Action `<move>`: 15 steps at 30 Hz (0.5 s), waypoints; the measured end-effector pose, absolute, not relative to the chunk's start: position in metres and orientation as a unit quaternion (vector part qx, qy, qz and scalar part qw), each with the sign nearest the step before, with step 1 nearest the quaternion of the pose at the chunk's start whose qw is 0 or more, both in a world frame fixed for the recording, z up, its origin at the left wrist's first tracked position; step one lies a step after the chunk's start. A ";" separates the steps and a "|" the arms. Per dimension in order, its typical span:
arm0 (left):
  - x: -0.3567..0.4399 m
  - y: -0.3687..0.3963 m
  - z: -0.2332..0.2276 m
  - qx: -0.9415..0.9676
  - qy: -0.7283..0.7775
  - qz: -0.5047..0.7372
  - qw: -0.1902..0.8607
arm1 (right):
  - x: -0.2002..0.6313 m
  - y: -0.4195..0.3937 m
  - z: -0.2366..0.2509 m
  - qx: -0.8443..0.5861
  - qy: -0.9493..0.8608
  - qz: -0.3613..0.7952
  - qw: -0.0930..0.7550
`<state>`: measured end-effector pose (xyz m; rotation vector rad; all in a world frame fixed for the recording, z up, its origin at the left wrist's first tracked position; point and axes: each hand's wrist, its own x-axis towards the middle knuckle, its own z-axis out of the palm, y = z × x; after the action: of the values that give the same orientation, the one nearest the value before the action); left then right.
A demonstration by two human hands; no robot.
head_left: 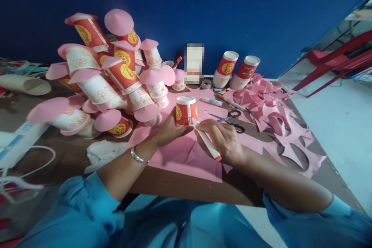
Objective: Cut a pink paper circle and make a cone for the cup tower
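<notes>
A red and white paper cup (186, 109) with gold emblems stands upright in my left hand (168, 128), whose fingers wrap round its lower left side. My right hand (222, 137) grips a white marker pen (209, 146) with an orange end. The pen's tip meets the lower right side of the cup. Pink paper (180, 157) lies beneath both hands. To the right of the cup rest black-handled scissors (228, 118), with a glue tube (211, 102) just behind them.
Several paper cups with pink cone tops (122, 73) are piled at the left. Two cup stacks (226, 66) lean at the back near a phone-like upright panel (194, 62). Pink paper scraps (279, 108) cover the right side. A red chair (328, 60) stands beyond the table.
</notes>
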<state>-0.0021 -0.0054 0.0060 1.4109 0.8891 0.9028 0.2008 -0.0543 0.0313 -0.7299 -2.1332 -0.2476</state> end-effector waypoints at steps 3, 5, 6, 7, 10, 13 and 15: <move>-0.002 -0.006 0.007 0.608 0.388 0.389 0.574 | 0.201 -0.054 0.030 -0.306 -0.846 -0.093 0.428; -0.002 -0.007 0.008 0.609 0.389 0.389 0.571 | 0.201 -0.053 0.031 -0.308 -0.843 -0.096 0.430; -0.002 -0.007 0.008 0.609 0.387 0.389 0.572 | 0.201 -0.053 0.031 -0.307 -0.843 -0.098 0.431; -0.002 -0.008 0.009 0.609 0.385 0.390 0.573 | 0.201 -0.053 0.032 -0.308 -0.842 -0.097 0.432; -0.001 -0.009 0.012 0.610 0.393 0.392 0.566 | 0.201 -0.053 0.034 -0.310 -0.840 -0.094 0.435; 0.000 -0.009 0.014 0.612 0.405 0.396 0.552 | 0.202 -0.053 0.035 -0.318 -0.839 -0.093 0.433; 0.000 -0.009 0.014 0.613 0.406 0.396 0.550 | 0.202 -0.053 0.034 -0.321 -0.838 -0.096 0.430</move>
<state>0.0001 -0.0094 0.0139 1.4512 0.9611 0.9374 0.2025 -0.0525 0.0344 -0.8011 -2.0904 -0.2399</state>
